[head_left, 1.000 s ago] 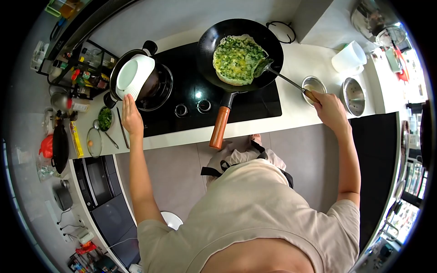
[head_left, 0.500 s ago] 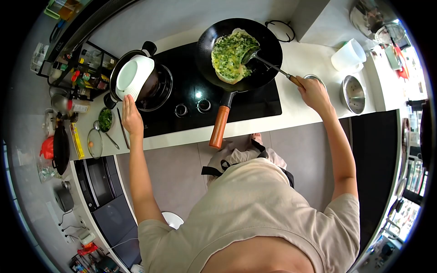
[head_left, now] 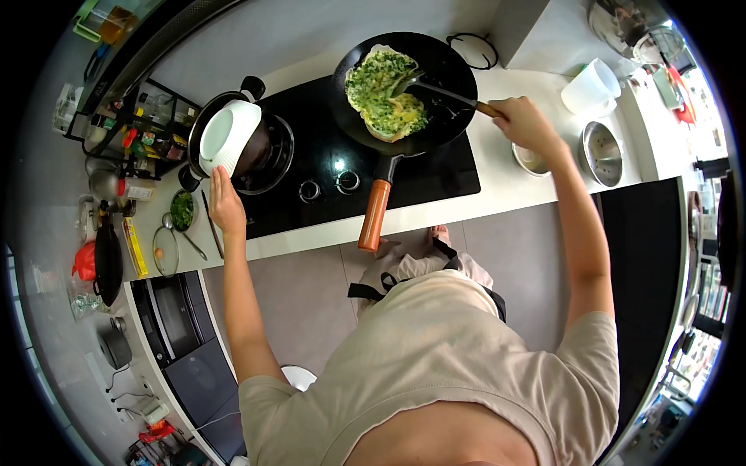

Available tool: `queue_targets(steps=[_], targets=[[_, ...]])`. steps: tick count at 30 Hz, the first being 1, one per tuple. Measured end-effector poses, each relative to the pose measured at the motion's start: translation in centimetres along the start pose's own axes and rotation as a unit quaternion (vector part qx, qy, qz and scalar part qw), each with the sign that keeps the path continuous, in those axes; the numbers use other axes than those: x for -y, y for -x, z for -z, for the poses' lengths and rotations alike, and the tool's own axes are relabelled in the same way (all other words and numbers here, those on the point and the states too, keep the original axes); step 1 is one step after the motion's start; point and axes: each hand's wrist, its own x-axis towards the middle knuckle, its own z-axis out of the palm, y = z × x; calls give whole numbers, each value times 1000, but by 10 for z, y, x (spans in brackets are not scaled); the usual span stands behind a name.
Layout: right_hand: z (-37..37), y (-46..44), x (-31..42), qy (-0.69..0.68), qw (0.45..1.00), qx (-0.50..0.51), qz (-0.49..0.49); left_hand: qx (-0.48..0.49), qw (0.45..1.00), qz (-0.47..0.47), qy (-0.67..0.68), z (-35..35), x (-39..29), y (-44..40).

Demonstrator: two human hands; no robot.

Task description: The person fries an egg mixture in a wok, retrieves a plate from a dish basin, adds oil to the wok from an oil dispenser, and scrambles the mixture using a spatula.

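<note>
- Standing at the white counter (head_left: 505, 175), facing the black stove (head_left: 326, 147) set into it.
- Cooking, by the look of it, in the large black pan (head_left: 440, 68) on the right side of the stove, not touching its wooden handle (head_left: 374, 217).
- Reaching at the same time to the dark pot (head_left: 254, 155) on the left side.
- Loosening or turning the green-flecked egg pancake (head_left: 381, 85), apparently the step in hand; lying in the pan, toward its left wall.
- Touching the pale bowl (head_left: 231, 128), tilting over the pot.
- Working the spatula (head_left: 444, 91) against the pancake's right side, not showing clearly how far under; probably calling next for sliding flat beneath, without tearing the lower lobe.
- Wrapping the right hand (head_left: 522, 124) closed around the spatula's wooden end.
- Pressing the straightened fingers of the left hand (head_left: 225, 203) together at the bowl's lower edge; hiding the thumb, so leaving any pinch impossible to tell.
</note>
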Motion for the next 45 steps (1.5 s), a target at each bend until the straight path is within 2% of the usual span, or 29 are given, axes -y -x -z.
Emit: queue_targets(steps=[1, 2, 7, 10, 12, 13, 16, 19, 23, 27, 33, 36, 38, 39, 40, 41, 42, 45], targets=[[17, 2, -2, 3, 1000, 22, 1, -2, 1000, -1, 1, 1, 0, 0], [29, 9, -8, 3, 1000, -3, 30, -4, 1000, -2, 2, 3, 0, -1], [99, 53, 20, 26, 993, 111, -30, -11, 1000, -7, 5, 3, -1, -2], [79, 79, 6, -8, 996, 76, 41, -20, 1000, -6, 12, 3, -2, 0], [68, 82, 14, -33, 992, 121, 8, -22, 1000, -7, 7, 2, -1, 0], [56, 82, 13, -38, 993, 106, 47, -19, 1000, -8, 5, 1, 0, 1], [16, 82, 24, -122, 984, 129, -19, -14, 1000, -12, 2, 1, 2, -1], [-8, 77, 42, -148, 982, 118, -21, -11, 1000, -12, 1, 3, 2, -1], [-12, 66, 76, -187, 964, 148, -118, -12, 1000, -14, 0, 2, 2, -1], [-37, 52, 87, -203, 966, 112, -117, -15, 1000, -13, 5, 2, 1, -1], [-40, 30, 84, -293, 937, 112, -153, -15, 1000, -7, 4, 1, 0, 0], [-9, 31, 78, -258, 948, 128, -132, -21, 1000, -7, 17, 0, 2, -1], [26, 44, 82, -183, 960, 150, -149, -24, 1000, -6, 19, 0, 2, -1], [32, 52, 74, -162, 968, 139, -129, -25, 999, -5, 19, -1, 2, -1], [42, 60, 68, -107, 985, 120, -60, -27, 999, -5, 19, -1, 2, -1], [32, 70, 44, -51, 997, 51, 11, -28, 999, -6, 18, -1, 2, -1], [50, 79, 53, -45, 995, 83, -27, -29, 999, -8, 18, -1, 2, 0], [61, 92, 56, -16, 994, 95, -56, -23, 1000, -9, 14, -2, 4, 1]])
